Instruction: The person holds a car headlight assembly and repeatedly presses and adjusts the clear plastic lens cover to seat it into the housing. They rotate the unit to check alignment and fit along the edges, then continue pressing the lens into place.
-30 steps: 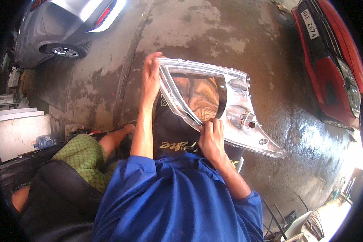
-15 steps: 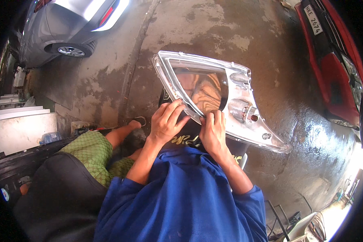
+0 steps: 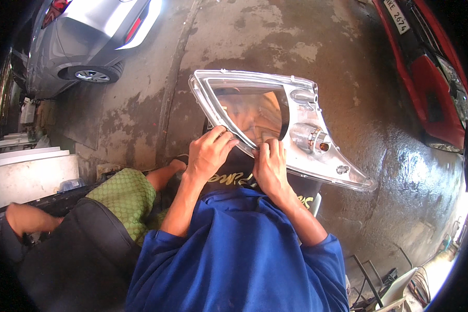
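Before me lies a car headlight [image 3: 300, 115], a long pointed unit with a silver reflector body and a large curved window that mirrors warm tones. Its tapered tip points right. My left hand [image 3: 207, 155] is closed on the near left rim, fingertips pressed along the edge. Close beside it, my right hand [image 3: 271, 167] pinches the same rim with bent fingers, below the window's right part. Whether a thin strip lies between the fingertips is too small to see. Black cloth with yellow lettering [image 3: 229, 174] shows under the headlight.
A seated person in green shorts [image 3: 122, 200] is close on my left. A grey car [image 3: 88, 44] stands at the far left and a red car [image 3: 434, 96] at the far right. White panels [image 3: 34, 174] lean at left; a metal frame [image 3: 366, 278] and cables [image 3: 420, 286] lie lower right.
The headlight and both hands sit slightly further left in the picture, the view having shifted a little. Both hands keep to the near rim. The neighbour's bare arm at left has come further into view.
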`<action>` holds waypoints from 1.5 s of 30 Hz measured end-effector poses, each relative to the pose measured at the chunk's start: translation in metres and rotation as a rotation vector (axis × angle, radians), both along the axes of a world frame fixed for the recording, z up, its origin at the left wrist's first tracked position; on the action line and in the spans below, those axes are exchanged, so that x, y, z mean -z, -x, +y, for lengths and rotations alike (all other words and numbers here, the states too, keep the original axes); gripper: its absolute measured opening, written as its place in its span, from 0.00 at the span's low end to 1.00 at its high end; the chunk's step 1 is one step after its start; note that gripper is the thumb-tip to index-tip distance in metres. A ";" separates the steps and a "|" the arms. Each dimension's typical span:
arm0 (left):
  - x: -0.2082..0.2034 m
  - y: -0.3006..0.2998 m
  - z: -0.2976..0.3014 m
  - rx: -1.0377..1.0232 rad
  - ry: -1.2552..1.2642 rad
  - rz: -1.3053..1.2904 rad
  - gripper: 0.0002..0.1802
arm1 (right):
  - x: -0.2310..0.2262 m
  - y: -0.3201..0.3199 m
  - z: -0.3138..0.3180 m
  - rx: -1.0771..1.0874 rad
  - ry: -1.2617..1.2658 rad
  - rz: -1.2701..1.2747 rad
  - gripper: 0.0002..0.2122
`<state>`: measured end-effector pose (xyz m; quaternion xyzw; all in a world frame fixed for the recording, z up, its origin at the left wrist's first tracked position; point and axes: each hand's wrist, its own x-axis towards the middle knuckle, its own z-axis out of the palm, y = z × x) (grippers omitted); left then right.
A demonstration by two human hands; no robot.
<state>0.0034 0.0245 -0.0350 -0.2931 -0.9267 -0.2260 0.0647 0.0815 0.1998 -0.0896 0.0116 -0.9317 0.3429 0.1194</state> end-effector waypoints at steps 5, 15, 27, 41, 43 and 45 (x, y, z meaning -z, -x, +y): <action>0.009 0.000 -0.001 -0.011 -0.035 0.038 0.09 | -0.001 -0.001 0.000 -0.015 0.036 0.001 0.08; 0.002 0.008 0.006 -0.051 -0.154 -0.024 0.08 | -0.004 0.000 0.000 -0.020 0.027 -0.032 0.08; -0.008 0.011 0.006 -0.057 -0.099 -0.040 0.10 | 0.000 0.001 0.008 -0.094 0.017 -0.035 0.09; 0.003 0.000 0.003 -0.070 -0.060 0.057 0.10 | -0.003 0.000 0.020 -0.179 0.106 0.045 0.11; 0.002 0.001 0.003 -0.070 -0.063 0.046 0.10 | -0.005 0.001 0.020 -0.171 0.125 0.047 0.11; 0.003 0.000 0.002 -0.067 -0.038 0.033 0.10 | -0.005 -0.001 0.018 -0.152 0.127 0.046 0.11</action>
